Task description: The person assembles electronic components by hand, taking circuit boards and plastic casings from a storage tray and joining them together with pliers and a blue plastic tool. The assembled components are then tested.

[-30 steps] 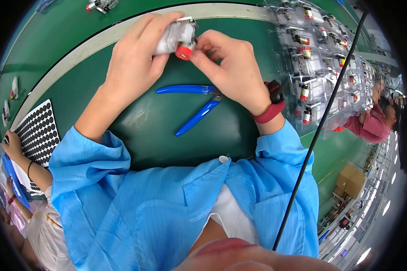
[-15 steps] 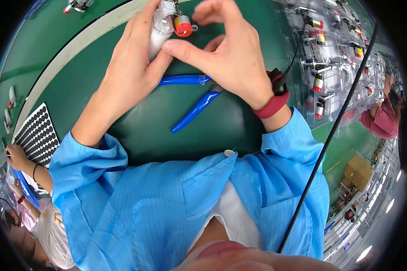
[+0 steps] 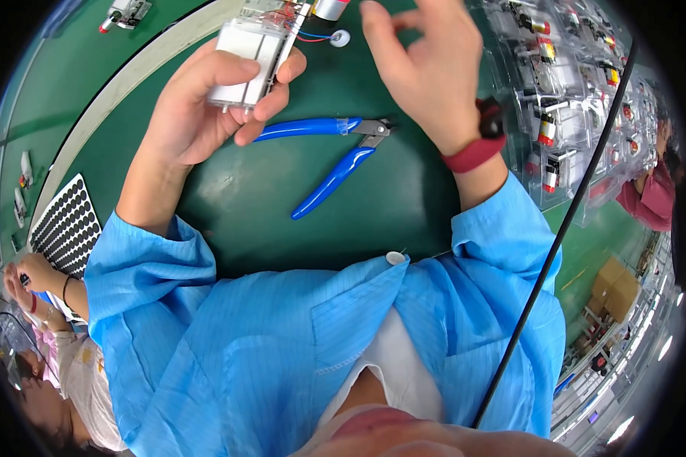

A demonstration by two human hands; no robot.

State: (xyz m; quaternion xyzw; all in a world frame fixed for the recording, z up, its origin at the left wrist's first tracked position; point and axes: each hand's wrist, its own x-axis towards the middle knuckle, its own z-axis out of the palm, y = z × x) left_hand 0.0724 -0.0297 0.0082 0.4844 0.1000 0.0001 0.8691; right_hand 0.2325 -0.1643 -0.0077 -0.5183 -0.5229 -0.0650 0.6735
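Note:
My left hand (image 3: 194, 103) is closed around a white rectangular electronic assembly (image 3: 242, 55), thumb on its flat face and fingers along its far edge. Red and blue wires run from it to a small round white part (image 3: 340, 37), which lies to its right. A small cylindrical motor (image 3: 330, 7) shows at the top edge, partly cut off. My right hand (image 3: 434, 72), a red band at its wrist, is raised right of the assembly, thumb and fingers apart, holding nothing visible. Nearer to me, blue-handled cutters (image 3: 334, 177) lie spread on the green mat (image 3: 236, 206).
Clear plastic trays (image 3: 514, 126) with several motor assemblies stand at the right. A sheet of black round stickers (image 3: 68, 221) lies at the left, near a co-worker's hands (image 3: 34, 270). A black cable (image 3: 545, 263) crosses the right side. Another assembly (image 3: 126, 14) sits at the far left.
The assembly has turned in my left hand, its flat white face now showing. My right hand has moved away from it to the right. The cutters' jaws have come into view.

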